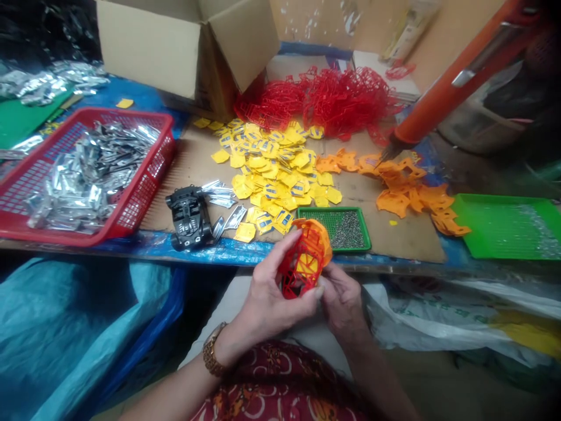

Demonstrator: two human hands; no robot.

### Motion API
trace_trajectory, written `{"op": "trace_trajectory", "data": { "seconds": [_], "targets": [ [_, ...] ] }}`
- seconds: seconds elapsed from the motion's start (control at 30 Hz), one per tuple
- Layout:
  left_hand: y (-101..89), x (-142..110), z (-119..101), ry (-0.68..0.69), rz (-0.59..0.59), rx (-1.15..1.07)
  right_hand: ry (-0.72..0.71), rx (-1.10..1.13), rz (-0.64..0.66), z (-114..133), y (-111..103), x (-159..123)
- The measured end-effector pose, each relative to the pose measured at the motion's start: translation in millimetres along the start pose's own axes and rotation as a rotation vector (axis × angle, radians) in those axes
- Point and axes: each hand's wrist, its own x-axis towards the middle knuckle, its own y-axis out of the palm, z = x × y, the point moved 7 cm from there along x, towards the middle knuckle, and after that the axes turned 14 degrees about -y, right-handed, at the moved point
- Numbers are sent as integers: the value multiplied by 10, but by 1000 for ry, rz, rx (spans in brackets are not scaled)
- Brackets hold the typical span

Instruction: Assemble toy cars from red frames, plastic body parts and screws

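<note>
Above my lap, my left hand (280,292) is closed around a toy car body (309,257) made of a red lattice frame, an orange piece and a yellow panel. My right hand (346,292) meets it at the lower right side, its fingers bent against the body and partly hidden behind it. Just beyond the hands lies a small green tray (363,231) of tiny screws. A pile of yellow panels with stickers (280,169) spreads over the cardboard. To the left, a black toy car chassis (189,219) sits near several silver pieces (234,217).
A red basket (160,149) of silver parts stands at left, with an open cardboard box (151,47) behind. Red frames (342,102) are heaped at the back. An orange electric screwdriver (456,76) slants in above orange parts (403,187). A green tray (495,228) lies at right.
</note>
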Motion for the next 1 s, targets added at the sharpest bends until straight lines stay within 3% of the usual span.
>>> {"op": "trace_trajectory", "data": {
  "seconds": [0.43, 1.0],
  "targets": [
    [2, -26, -79, 21, -32, -21, 168, 186, 0, -203, -45, -126],
    [1, -34, -129, 90, -63, -13, 108, 226, 29, -122, 5, -69]
  ]
}}
